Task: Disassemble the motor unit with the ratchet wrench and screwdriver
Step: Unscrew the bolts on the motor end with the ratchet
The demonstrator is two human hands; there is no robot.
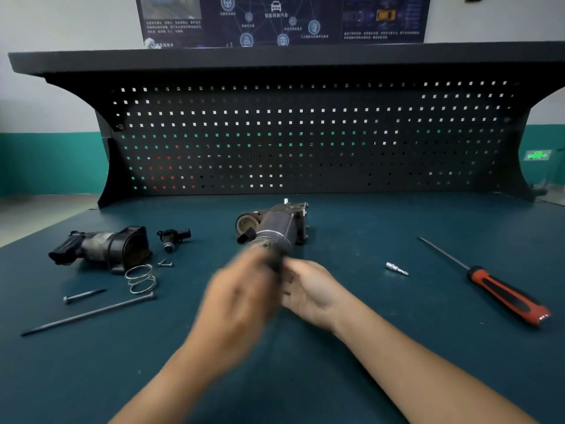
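The dark cylindrical motor unit (275,224) lies in the middle of the green bench mat, its near end towards me. Both hands meet at that near end. My left hand (238,298) is blurred by motion and seems closed around a dark handle-like thing that I cannot identify. My right hand (308,289) cups the motor's near end from the right, fingers curled. A long thin bolt runs along the motor's right side. The red-and-black screwdriver (495,289) lies apart on the right. A small silver bit (396,268) rests between it and my hands.
On the left lie a removed dark housing part (101,247), a small black fitting (172,237), a coil spring (141,279), two short screws (165,263), a short bolt (84,295) and a long rod (88,313). A black pegboard (305,136) closes off the back.
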